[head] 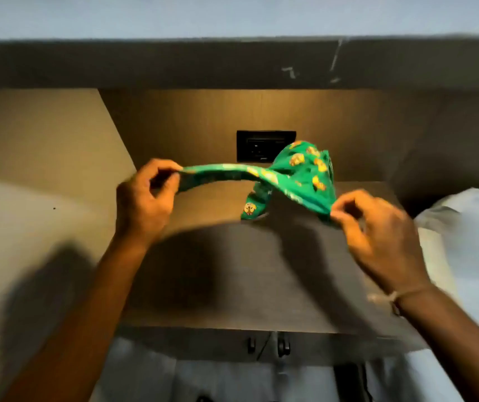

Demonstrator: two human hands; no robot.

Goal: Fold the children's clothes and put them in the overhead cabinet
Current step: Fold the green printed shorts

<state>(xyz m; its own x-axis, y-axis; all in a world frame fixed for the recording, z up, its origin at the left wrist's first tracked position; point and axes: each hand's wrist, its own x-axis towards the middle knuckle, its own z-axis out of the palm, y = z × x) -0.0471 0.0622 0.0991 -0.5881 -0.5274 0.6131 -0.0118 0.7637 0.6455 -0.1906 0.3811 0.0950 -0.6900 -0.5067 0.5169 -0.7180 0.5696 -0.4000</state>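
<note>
Both hands are gripping one small green garment (299, 172) above a matte brown wooden shelf (232, 274). Left hand (142, 204) is pinching one edge between thumb and fingers; right hand (377, 236) is pinching the opposite edge, a thin bracelet (403, 297) sitting at its wrist. The soft cloth, printed with yellow-orange figures, is sagging and twisting between them, one corner hanging toward the shelf. A black rectangular socket plate (261, 146) is showing behind; motion blur is softening detail.
</note>
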